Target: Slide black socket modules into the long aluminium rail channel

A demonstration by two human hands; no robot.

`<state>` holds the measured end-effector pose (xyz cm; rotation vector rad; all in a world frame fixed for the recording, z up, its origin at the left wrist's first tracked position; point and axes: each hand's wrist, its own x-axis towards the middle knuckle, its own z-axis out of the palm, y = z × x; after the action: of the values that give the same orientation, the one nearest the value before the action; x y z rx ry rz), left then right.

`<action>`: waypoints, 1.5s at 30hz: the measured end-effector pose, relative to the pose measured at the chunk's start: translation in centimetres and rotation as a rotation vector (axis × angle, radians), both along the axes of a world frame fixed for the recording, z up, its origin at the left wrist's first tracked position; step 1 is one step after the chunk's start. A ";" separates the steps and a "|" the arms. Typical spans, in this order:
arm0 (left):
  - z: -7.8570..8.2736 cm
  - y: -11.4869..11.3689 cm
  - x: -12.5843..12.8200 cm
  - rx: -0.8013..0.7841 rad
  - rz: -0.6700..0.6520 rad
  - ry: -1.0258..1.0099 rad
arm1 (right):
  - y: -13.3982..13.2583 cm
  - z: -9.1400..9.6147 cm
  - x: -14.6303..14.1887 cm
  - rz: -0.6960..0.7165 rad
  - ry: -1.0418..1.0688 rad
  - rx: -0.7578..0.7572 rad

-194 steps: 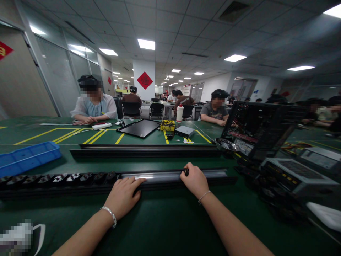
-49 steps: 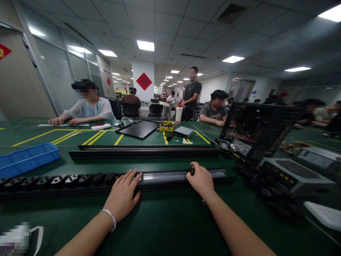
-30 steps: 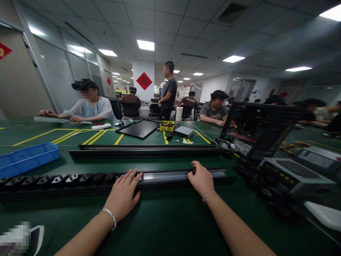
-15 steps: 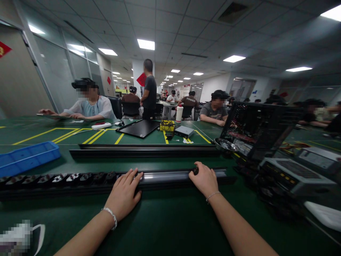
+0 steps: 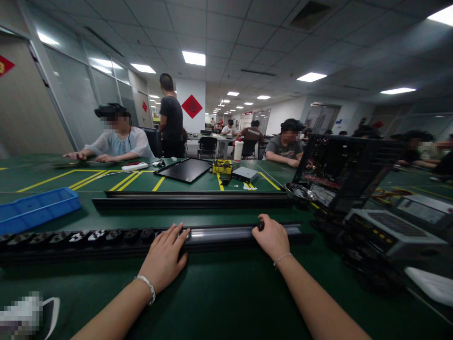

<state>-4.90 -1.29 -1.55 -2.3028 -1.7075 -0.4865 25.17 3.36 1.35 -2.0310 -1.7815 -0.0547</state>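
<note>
A long black rail [image 5: 221,236] lies crosswise on the green table, its bare channel shining between my hands. Along its left part sits a row of black socket-like modules [image 5: 97,235], some with bright metal tops. My left hand [image 5: 166,257] rests over the rail at the right end of that row, fingers stretched out and lying on it; whatever is under the palm is hidden. Farther right, my right hand [image 5: 274,240] has its thumb and fingers closed round a small black part [image 5: 261,225] in the channel, mostly covered by the fingers.
Beyond the rail lie more black rails [image 5: 191,201]. A blue tray [image 5: 38,208] sits at left, an open computer case [image 5: 350,174] and power supply [image 5: 392,231] at right. A metal bowl [image 5: 300,192] stands by the case. A black panel [image 5: 184,170] lies farther back; co-workers sit across the table.
My hands and the rail stay nearly still, with the right hand shifting very slightly. In the background the standing person has moved left, and the seated person's hand at left has moved rightward.
</note>
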 end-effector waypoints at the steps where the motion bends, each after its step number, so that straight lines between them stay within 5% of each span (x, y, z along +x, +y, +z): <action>1: 0.0 0.0 0.0 -0.001 0.000 -0.001 | 0.0 0.0 0.0 0.002 -0.001 0.002; 45: -0.1 0.0 0.1 0.005 -0.001 -0.018 | -0.3 -0.7 1.1 -0.056 0.052 -0.008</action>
<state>-4.83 -1.32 -1.62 -2.3026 -1.7121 -0.5117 26.27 3.08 0.64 -2.0696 -1.6962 -0.0117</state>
